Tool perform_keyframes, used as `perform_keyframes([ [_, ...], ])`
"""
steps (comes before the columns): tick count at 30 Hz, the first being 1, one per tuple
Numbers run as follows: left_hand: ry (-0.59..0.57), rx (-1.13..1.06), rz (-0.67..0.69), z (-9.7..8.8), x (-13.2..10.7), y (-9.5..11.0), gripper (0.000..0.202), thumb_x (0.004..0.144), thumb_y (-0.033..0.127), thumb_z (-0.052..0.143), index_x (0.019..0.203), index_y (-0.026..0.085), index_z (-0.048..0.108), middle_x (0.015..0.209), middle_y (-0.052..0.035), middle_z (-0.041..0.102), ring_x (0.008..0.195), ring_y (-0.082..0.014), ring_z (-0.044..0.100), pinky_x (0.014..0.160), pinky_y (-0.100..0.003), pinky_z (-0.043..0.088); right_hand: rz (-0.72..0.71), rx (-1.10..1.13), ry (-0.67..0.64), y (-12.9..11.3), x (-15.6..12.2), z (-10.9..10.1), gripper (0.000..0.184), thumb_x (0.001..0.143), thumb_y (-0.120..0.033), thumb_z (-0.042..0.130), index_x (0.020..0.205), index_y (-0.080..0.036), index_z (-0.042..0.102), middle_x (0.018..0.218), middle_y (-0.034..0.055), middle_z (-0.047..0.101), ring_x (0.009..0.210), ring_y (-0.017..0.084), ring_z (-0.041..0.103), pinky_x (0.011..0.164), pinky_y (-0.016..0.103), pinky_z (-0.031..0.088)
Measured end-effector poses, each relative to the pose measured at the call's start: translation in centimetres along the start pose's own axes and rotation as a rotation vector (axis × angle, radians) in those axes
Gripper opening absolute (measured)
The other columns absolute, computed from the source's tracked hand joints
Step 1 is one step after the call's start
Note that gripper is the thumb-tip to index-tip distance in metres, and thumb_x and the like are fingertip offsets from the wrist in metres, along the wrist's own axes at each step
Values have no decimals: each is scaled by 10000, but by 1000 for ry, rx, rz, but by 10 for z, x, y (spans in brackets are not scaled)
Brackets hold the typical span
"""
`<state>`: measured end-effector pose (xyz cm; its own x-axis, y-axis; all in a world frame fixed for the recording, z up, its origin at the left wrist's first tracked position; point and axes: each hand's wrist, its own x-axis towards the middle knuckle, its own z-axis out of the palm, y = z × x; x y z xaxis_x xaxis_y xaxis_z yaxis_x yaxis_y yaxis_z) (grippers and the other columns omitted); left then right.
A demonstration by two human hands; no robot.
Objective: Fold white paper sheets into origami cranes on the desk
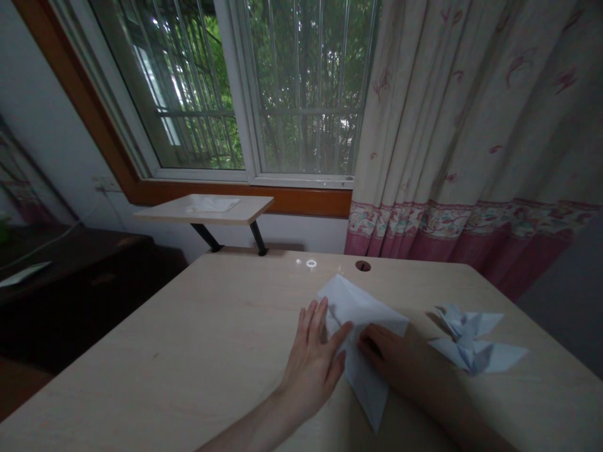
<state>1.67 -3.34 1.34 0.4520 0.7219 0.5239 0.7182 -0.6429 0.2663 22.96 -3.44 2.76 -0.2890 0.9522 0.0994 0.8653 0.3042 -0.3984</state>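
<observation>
The fingers of the left hand [315, 359] are spread wide; the fingertips reach the left edge of a sheet of folded white paper [351, 294], and the thumb extends across it. The right hand [393, 359] is on the paper's right side with its fingers curled inward; whether they pinch the paper or only press on it, one cannot tell.

The paper lies on the desk beneath and between the two hands. It has straight creased edges, one corner pointing away from the person and a long, narrow point reaching back toward them.

To the right, well apart from the paper, two folded paper figures [485, 358] with pointed, wing-like flaps sit close together, one just behind the other. All of this rests on a pale wood-look desk [188, 358]. Near its far edge is a round cable hole [362, 266]. At the far left, a small raised shelf [172, 210] stands on dark, slanted supports, with a white, crumpled-looking item [211, 204] lying on it.

Beyond the desk, a barred window [306, 94] shows green foliage outside. A pale curtain [424, 138] with pink motifs and a deep pink lower band hangs on the right.
</observation>
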Motion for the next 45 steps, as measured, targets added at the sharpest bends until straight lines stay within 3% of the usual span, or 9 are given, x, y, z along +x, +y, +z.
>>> perform_keyframes([
  [4, 2, 35, 20, -4, -1, 1, 386, 827, 129, 556, 1186, 259, 604, 1559, -76, 147, 1423, -382, 131, 1101, -672, 147, -35, -12, -9, 5, 0, 5, 186, 928, -270, 442, 920, -229, 623, 915, 44, 696, 836, 216, 655, 746, 314, 425],
  [9, -19, 44, 66, -10, 2, -3, 152, 850, 187, 529, 921, 195, 663, 1376, -97, 486, 1374, -350, 298, 1121, -661, 127, -33, -19, -2, -1, 2, 1, 189, 915, -225, 445, 899, -223, 633, 939, 57, 699, 855, 217, 650, 767, 318, 423],
  [14, -57, -5, 102, -13, 7, -3, 215, 909, 211, 490, 804, 194, 677, 1086, -48, 675, 1153, -244, 568, 1162, -560, 201, -42, -27, -21, -1, 1, 1, 193, 926, -244, 436, 922, -214, 627, 945, 55, 688, 854, 217, 650, 757, 317, 436],
  [18, -149, -43, 52, -6, 4, 0, 264, 936, 208, 448, 831, 182, 689, 1009, -64, 691, 974, -212, 644, 989, -425, 495, -38, -25, -16, 5, 2, 6, 191, 934, -252, 436, 925, -201, 620, 934, 50, 682, 851, 210, 643, 758, 314, 439],
  [21, -216, -46, 27, -3, 2, 3, 250, 933, 197, 440, 872, 183, 681, 999, -70, 687, 936, -225, 647, 818, -368, 572, -48, -7, -10, 10, 4, 12, 185, 931, -250, 442, 931, -203, 621, 951, 56, 677, 880, 208, 637, 782, 318, 440],
  [26, -265, -16, 15, -4, 1, 7, 195, 901, 185, 479, 1000, 191, 646, 970, -61, 687, 926, -237, 643, 805, -375, 565, -73, -9, 17, 19, 6, 23, 187, 926, -255, 455, 919, -200, 634, 950, 67, 677, 893, 215, 627, 811, 335, 454],
  [31, -273, 48, -29, -2, 2, 8, 238, 906, 235, 508, 1102, 213, 641, 1111, -66, 686, 960, -248, 660, 837, -389, 562, -95, -52, 87, 19, 4, 22, 216, 932, -225, 454, 1012, -200, 653, 1083, 71, 675, 1046, 217, 599, 949, 388, 442],
  [38, -169, 142, -48, 4, 0, 1, 267, 940, 307, 496, 1132, 196, 645, 1154, -83, 687, 1022, -248, 660, 1023, -470, 453, -196, -88, 136, 22, 5, 22, 304, 930, -230, 455, 1149, -241, 665, 1268, 61, 629, 1179, 216, 562, 1025, 414, 438],
  [45, -178, 193, -121, 7, 4, -10, 336, 965, 377, 463, 1189, 172, 608, 1244, -125, 638, 1132, -266, 612, 1047, -494, 418, -191, -110, 141, 27, 7, 29, 345, 944, -280, 442, 1227, -252, 637, 1354, 49, 565, 1287, 236, 481, 1086, 478, 377],
])
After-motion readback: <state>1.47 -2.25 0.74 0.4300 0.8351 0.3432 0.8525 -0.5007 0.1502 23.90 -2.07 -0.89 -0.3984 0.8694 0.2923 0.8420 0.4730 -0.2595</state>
